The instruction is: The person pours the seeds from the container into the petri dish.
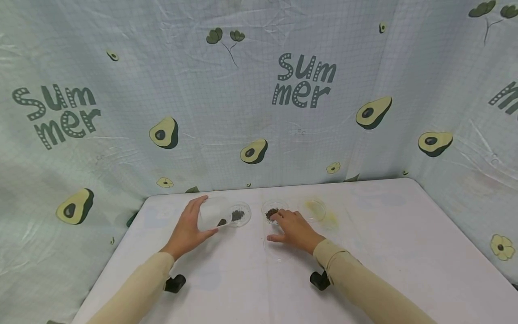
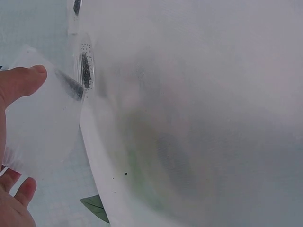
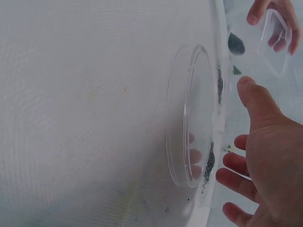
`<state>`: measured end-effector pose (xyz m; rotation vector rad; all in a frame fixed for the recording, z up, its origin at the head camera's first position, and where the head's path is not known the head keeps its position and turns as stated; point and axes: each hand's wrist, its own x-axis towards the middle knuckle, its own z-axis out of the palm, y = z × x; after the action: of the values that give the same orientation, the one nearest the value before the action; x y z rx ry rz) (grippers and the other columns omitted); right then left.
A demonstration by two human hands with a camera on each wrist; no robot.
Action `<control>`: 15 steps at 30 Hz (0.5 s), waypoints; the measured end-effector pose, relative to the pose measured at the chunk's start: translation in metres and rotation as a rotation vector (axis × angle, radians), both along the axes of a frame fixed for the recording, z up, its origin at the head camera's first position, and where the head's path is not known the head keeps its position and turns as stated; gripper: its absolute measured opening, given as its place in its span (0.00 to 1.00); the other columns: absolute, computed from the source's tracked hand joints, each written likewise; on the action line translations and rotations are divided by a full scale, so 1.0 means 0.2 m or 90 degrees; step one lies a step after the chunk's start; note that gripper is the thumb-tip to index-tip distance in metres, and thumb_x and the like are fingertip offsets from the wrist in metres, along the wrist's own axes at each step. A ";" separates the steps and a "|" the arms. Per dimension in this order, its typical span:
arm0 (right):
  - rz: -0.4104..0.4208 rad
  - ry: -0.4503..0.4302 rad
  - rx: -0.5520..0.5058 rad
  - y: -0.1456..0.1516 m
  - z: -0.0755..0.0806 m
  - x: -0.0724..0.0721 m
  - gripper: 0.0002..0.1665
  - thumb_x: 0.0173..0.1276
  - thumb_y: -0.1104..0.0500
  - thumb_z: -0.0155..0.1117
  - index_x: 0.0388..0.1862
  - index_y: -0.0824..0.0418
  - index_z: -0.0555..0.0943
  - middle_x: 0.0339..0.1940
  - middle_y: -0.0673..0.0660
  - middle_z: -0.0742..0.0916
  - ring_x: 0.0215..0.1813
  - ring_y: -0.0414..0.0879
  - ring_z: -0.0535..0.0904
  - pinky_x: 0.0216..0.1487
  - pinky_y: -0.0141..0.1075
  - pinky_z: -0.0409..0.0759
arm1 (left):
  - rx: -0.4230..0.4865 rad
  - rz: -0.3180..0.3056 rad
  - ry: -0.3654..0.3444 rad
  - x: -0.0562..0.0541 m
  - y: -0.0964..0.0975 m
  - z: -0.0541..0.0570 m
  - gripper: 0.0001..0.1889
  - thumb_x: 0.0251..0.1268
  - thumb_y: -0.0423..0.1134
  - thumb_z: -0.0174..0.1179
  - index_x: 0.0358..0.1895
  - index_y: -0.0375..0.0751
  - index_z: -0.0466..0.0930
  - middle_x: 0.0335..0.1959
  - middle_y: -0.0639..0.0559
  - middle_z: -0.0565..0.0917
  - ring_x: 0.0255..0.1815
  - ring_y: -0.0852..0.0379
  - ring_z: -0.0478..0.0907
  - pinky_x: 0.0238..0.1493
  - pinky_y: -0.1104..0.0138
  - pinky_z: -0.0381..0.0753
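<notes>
My left hand [image 1: 188, 231] holds a translucent plastic container [image 1: 212, 210] between thumb and fingers. The container is tilted, and a small heap of dark grains [image 1: 221, 222] lies in its corner. Just right of that corner stands a transparent petri dish [image 1: 247, 219] with dark grains on its bottom. My right hand [image 1: 295, 229] has its fingers spread loosely, its fingertips over a second petri dish [image 1: 265, 207] of dark brown grains. In the right wrist view nothing is between the fingers of the right hand [image 3: 272, 156]. A bare transparent dish [image 3: 189, 118] sits beside it.
A dish with a yellowish tint [image 1: 322, 210] stands at the back right, with a yellow patch [image 1: 331, 219] beside it. The white-covered table [image 1: 388, 252] meets a printed curtain [image 1: 226, 103] behind. Black wrist mounts [image 1: 175, 284] hang under both sleeves.
</notes>
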<state>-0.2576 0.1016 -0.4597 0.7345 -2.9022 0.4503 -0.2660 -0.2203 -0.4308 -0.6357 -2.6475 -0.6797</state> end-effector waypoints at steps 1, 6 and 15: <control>-0.001 0.000 0.004 0.00 0.00 0.00 0.36 0.59 0.34 0.66 0.57 0.55 0.78 0.54 0.56 0.82 0.57 0.50 0.78 0.62 0.50 0.73 | 0.001 0.003 -0.004 0.00 0.00 0.00 0.51 0.45 0.45 0.77 0.72 0.39 0.56 0.68 0.40 0.64 0.69 0.41 0.63 0.67 0.45 0.67; -0.001 0.003 0.008 0.00 0.01 0.02 0.36 0.58 0.34 0.66 0.58 0.55 0.78 0.54 0.56 0.82 0.57 0.50 0.77 0.62 0.51 0.72 | 0.005 0.018 -0.013 0.01 -0.02 -0.02 0.51 0.45 0.45 0.77 0.73 0.39 0.55 0.69 0.40 0.64 0.69 0.41 0.63 0.67 0.45 0.66; 0.002 0.012 0.005 0.01 0.01 0.04 0.35 0.57 0.34 0.67 0.56 0.55 0.78 0.52 0.55 0.81 0.55 0.49 0.77 0.60 0.50 0.72 | 0.024 0.035 -0.018 0.02 -0.04 -0.06 0.52 0.44 0.44 0.77 0.73 0.39 0.55 0.68 0.40 0.65 0.68 0.41 0.64 0.67 0.45 0.66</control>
<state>-0.2487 0.1043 -0.4586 0.7399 -2.8879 0.4308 -0.2624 -0.2282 -0.4433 -0.5446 -2.6601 -0.7257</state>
